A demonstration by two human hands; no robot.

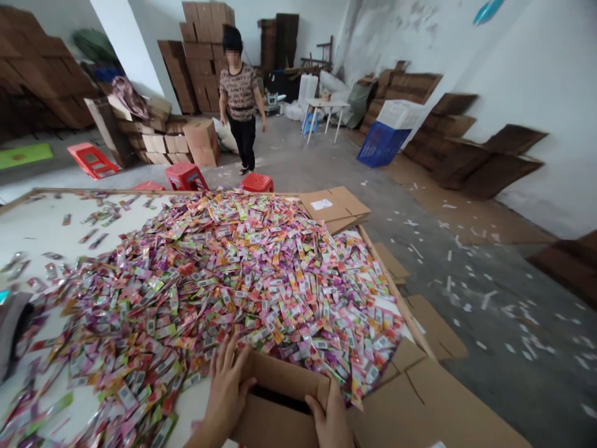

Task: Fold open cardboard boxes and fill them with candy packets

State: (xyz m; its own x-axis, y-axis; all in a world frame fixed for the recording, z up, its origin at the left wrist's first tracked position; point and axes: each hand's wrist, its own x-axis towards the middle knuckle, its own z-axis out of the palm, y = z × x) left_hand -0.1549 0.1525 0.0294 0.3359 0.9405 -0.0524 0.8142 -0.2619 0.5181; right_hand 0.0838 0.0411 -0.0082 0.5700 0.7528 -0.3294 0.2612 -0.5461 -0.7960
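A brown cardboard box [284,398] sits at the near edge of the table, one flap folded up toward the pile. My left hand [227,389] lies on its left side with fingers stretched out, fingertips touching the flap and the packets. My right hand [330,415] grips the box's right flap edge, thumb over it. Just beyond the box spreads a large heap of colourful small packets [242,274] covering the white table [41,227].
Flattened cartons [333,207] lie on the table's far right corner and others [429,398] at the near right. A person [241,99] stands beyond the table by red stools [186,176]. Stacked boxes line the back; paper scraps litter the grey floor on the right.
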